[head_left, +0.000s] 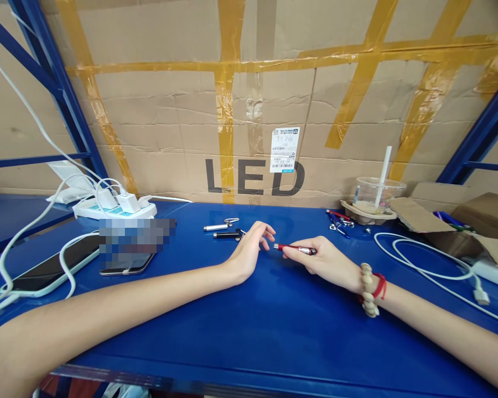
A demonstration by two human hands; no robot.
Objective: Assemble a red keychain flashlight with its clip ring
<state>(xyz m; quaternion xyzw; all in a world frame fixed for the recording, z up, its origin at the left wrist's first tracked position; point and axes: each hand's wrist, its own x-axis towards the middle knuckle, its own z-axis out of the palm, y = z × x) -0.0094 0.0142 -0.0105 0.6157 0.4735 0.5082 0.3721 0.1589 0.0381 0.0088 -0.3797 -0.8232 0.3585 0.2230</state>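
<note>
My right hand (321,257) holds a slim red penlight (295,249) with a silver tip and a white label, pinched between thumb and fingers. Its tip points left toward my left hand (249,251). That hand rests with its wrist on the blue tabletop, fingers loosely bent and apart, holding nothing; a small gap separates it from the red tip. Behind my left hand lie a silver penlight (216,228) with a metal clip and a black penlight (226,235), whose right end is partly hidden by the fingers.
At left are a white power strip (112,210) with chargers and cables, and a phone (58,265). At right sit several red and blue small pieces (339,221), a plastic cup (375,196) in a carton holder, an opened cardboard box (452,232) and a coiled white cable (423,268).
</note>
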